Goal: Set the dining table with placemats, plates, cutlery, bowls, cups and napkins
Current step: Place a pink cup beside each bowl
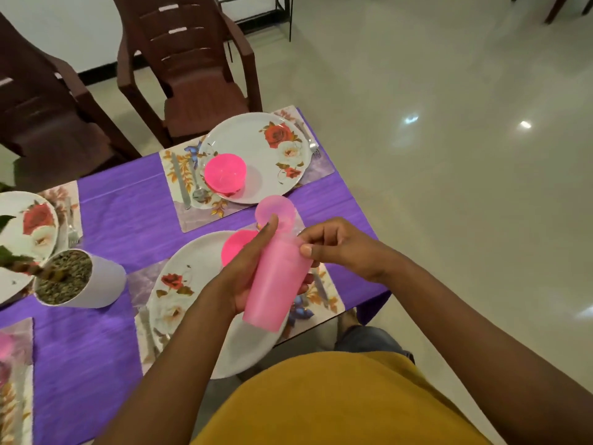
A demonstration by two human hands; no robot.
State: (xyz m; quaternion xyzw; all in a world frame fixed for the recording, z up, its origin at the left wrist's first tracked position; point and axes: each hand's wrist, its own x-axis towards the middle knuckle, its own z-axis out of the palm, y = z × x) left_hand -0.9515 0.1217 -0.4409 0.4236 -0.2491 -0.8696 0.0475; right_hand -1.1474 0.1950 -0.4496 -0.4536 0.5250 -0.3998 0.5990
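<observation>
Fingers of the left hand (247, 281) wrap the lower body of a stack of pink tumblers (277, 284), thumb laid up along the side. Right hand (340, 248) pinches the stack nearer the top, thumb on the near wall, other fingers curled behind. Stack held tilted above the near plate (192, 284), not touching it; uppermost cup's rim (275, 213) pokes out toward the far setting. Grip reads as one hand bracing, the other pulling a cup free — a judgement only.

Below: near floral plate on its placemat (324, 297), pink bowl (239, 247) partly hidden behind the left hand. Far setting complete but for a cup: plate (272, 155), upturned pink bowl (225, 171), knife and spoon (197, 187) on the left of its mat, fork (313, 146) on the right. Purple cloth covers the counter (128, 213). White plant pot (80, 277) stands between settings. Brown plastic chair (192, 69) beyond.

No cups or napkins seen set down yet. No brands or legible writing anywhere.
</observation>
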